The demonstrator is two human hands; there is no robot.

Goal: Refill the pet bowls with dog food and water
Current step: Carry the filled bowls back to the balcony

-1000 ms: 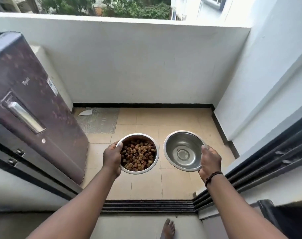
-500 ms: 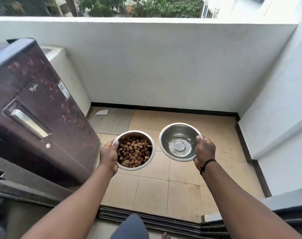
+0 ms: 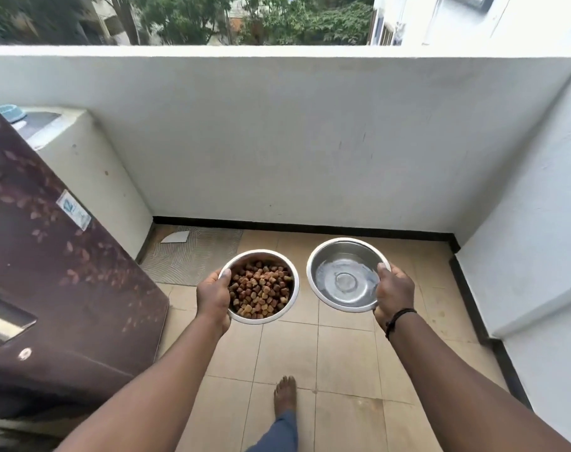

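I hold two steel pet bowls in the air above the balcony floor. My left hand (image 3: pixel 214 296) grips the left rim of the food bowl (image 3: pixel 290 272), which is full of brown kibble (image 3: pixel 261 290). My right hand (image 3: pixel 393 293) grips the right rim of the water bowl (image 3: pixel 323 259), which holds a shallow layer of clear water (image 3: pixel 343 282). The two bowls hang side by side, roughly level, a small gap apart.
A dark maroon refrigerator (image 3: pixel 55 282) stands close on the left with a white ledge (image 3: pixel 91 164) behind it. A grey floor mat (image 3: pixel 192 256) lies in the far left corner. White walls (image 3: pixel 310 141) enclose the tan tiled floor (image 3: pixel 343 353). My bare foot (image 3: pixel 285 394) is on the tiles.
I have stepped over the door threshold onto the balcony; the walls and floor are nearer and my foot is on the tiles. Both bowls stay in my hands at about the same height.
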